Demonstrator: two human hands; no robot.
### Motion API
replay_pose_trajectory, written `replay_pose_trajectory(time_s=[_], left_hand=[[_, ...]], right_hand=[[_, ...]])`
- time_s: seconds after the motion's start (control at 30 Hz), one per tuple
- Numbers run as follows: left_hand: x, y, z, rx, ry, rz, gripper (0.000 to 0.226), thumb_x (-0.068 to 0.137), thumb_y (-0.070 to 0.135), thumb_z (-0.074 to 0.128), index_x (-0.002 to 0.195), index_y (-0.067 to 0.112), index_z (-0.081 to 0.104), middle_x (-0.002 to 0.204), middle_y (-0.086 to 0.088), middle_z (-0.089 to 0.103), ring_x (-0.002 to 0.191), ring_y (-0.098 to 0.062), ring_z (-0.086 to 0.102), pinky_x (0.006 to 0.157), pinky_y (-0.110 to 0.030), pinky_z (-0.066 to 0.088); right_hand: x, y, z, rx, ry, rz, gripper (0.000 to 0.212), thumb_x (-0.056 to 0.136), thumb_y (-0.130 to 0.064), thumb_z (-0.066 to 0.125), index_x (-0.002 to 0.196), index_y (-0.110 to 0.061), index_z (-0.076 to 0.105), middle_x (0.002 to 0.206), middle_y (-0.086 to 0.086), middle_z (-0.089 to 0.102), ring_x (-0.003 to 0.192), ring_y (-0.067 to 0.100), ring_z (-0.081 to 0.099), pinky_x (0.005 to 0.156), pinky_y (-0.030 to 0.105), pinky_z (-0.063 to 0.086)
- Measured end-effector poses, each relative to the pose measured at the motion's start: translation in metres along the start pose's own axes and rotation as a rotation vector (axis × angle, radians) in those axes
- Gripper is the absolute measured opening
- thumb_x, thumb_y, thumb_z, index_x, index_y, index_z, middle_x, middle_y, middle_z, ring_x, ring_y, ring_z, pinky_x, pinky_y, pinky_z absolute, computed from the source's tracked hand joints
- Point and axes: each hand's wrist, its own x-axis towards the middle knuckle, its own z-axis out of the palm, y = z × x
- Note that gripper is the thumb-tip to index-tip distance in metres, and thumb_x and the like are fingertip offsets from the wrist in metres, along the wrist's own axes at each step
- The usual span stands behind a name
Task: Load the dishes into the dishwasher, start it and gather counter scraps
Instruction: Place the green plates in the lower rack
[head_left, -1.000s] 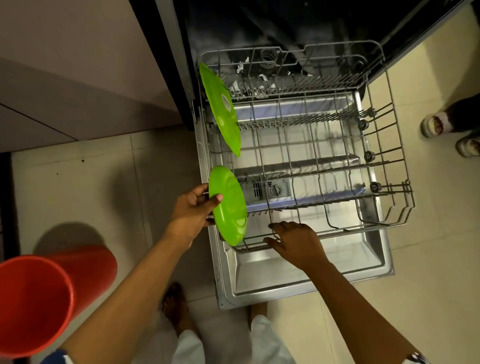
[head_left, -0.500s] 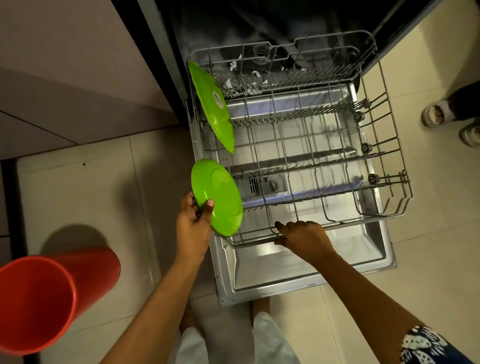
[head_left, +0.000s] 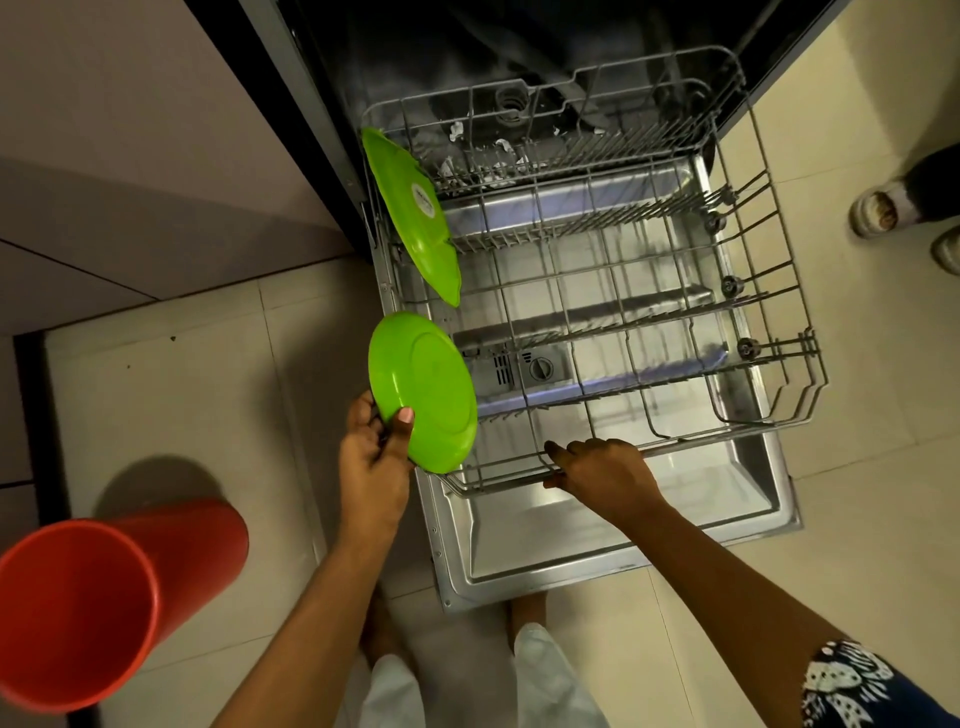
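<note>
The dishwasher's lower wire rack (head_left: 769, 291) is pulled out over the open steel door (head_left: 571, 551). One green plate (head_left: 410, 213) stands on edge at the rack's back left. My left hand (head_left: 371, 462) grips a second green plate (head_left: 426, 389) by its lower rim, thumb on its underside, holding it upright at the rack's front left corner. My right hand (head_left: 602, 467) grips the rack's front rail, fingers curled over the wire.
A red plastic bin (head_left: 93, 603) stands on the tiled floor at the lower left. Another person's slippered feet (head_left: 883, 208) are at the right edge. Grey cabinet fronts run along the left. My own feet are below the door's edge.
My left hand has turned the held plate more upright and shifted it slightly left and outward along the rack's front corner. My right hand has stayed on the front rail.
</note>
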Motion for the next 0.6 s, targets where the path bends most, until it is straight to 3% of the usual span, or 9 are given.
replay_pose_trajectory(time_s=[0.27, 0.37, 0.43, 0.5, 0.6], left_hand=[[-0.006, -0.014, 0.003, 0.047, 0.014, -0.02, 0.028, 0.095, 0.004, 0.049, 0.116, 0.022, 0.048, 0.108, 0.003, 0.063, 0.095, -0.009, 0.061, 0.09, -0.057, 0.048], [-0.003, -0.023, 0.0, 0.058, 0.017, -0.038, 0.027, 0.095, 0.008, 0.049, 0.114, 0.027, 0.046, 0.111, 0.008, 0.061, 0.102, -0.015, 0.058, 0.091, -0.055, 0.048], [0.003, -0.029, -0.004, 0.068, 0.014, -0.105, 0.029, 0.096, 0.007, 0.048, 0.12, 0.024, 0.042, 0.112, 0.006, 0.057, 0.107, -0.022, 0.056, 0.09, -0.052, 0.05], [0.009, -0.034, -0.005, 0.104, -0.012, -0.177, 0.034, 0.095, 0.01, 0.053, 0.125, 0.018, 0.039, 0.112, 0.002, 0.055, 0.112, -0.031, 0.054, 0.086, -0.053, 0.052], [0.014, -0.04, -0.007, 0.255, 0.004, -0.2, 0.06, 0.08, 0.037, 0.058, 0.131, 0.014, 0.037, 0.111, 0.0, 0.055, 0.109, -0.034, 0.058, 0.085, -0.059, 0.052]], right_hand=[[0.001, 0.0, -0.003, -0.044, -0.042, -0.031, 0.047, 0.058, -0.055, 0.081, 0.089, -0.021, 0.074, 0.051, -0.004, 0.062, 0.04, 0.014, 0.058, 0.039, 0.021, 0.045], [-0.003, -0.002, -0.01, -0.022, -0.11, -0.03, 0.05, 0.086, -0.051, 0.057, 0.123, -0.018, 0.058, 0.086, 0.003, 0.071, 0.074, 0.022, 0.068, 0.064, 0.028, 0.052], [-0.003, -0.002, -0.013, 0.021, -0.126, -0.033, 0.052, 0.095, -0.047, 0.043, 0.136, -0.016, 0.043, 0.106, 0.007, 0.067, 0.093, 0.026, 0.066, 0.076, 0.03, 0.05], [-0.003, -0.003, -0.016, 0.003, -0.125, -0.017, 0.052, 0.096, -0.047, 0.04, 0.137, -0.016, 0.041, 0.11, 0.006, 0.066, 0.097, 0.026, 0.064, 0.079, 0.03, 0.049], [-0.002, -0.003, -0.015, -0.003, -0.147, 0.002, 0.051, 0.096, -0.048, 0.039, 0.137, -0.017, 0.04, 0.11, 0.005, 0.065, 0.098, 0.025, 0.064, 0.079, 0.03, 0.049]])
